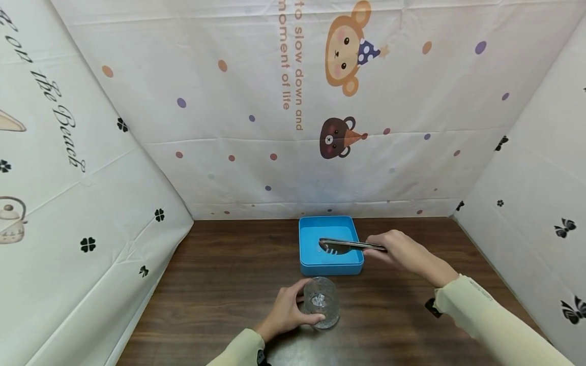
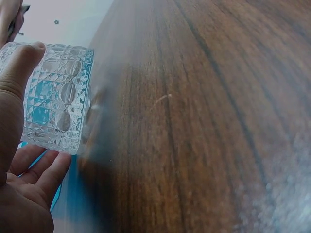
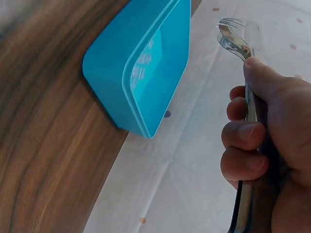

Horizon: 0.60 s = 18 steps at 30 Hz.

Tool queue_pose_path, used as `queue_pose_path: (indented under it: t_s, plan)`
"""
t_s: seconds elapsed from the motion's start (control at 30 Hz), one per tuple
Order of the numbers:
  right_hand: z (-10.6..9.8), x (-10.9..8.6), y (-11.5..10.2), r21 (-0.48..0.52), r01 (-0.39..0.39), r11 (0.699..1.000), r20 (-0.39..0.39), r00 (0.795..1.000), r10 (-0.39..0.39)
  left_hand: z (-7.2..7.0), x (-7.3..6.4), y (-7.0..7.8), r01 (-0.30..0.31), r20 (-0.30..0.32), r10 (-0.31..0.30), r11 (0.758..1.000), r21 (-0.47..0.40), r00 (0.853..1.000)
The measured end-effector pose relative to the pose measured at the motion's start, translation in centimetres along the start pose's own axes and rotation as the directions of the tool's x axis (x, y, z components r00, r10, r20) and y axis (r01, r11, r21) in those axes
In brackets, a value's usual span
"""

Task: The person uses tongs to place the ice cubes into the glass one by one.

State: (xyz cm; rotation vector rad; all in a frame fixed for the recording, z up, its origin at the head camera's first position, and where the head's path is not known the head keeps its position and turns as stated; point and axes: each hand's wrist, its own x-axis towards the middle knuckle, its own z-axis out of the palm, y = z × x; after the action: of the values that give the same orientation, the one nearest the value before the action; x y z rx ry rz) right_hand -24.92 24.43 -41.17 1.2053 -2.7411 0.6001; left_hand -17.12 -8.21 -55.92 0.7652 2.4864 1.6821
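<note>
My left hand (image 1: pixel 285 311) holds a clear, cut-pattern glass (image 1: pixel 322 300) that stands upright on the table. Thumb and fingers lie on opposite sides of it, as the left wrist view also shows. Something clear and glinting shows down inside the glass. In my right hand (image 1: pixel 397 248) is a pair of metal serving tongs (image 1: pixel 350 245), with the thumb along one arm and the fingers curled round. Their slotted tips are over the blue box (image 1: pixel 330 270). A faint see-through piece (image 3: pixel 253 35) shows beside the tong tips in the right wrist view.
The blue square box stands open-topped near the back of the brown wooden table (image 1: pixel 229 290), just behind the glass. White printed cloth (image 1: pixel 256 173) rises as a wall at the back and on both sides.
</note>
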Motion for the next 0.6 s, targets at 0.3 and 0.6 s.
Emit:
queue_pose_path:
  t_s: [0.3,0.6]
  plan:
    - [0.3,-2.0,-2.4,0.046,0.068,0.997,-0.008,0.998,-0.068,0.0,0.0,0.1,0.001,-0.004,-0.001,0.999,0.036,1.0]
    - [0.9,-3.1,-4.1,0.066,0.12,0.991,-0.011,0.993,-0.12,0.3,-0.1,0.1,0.013,0.003,-0.013,0.999,0.048,1.0]
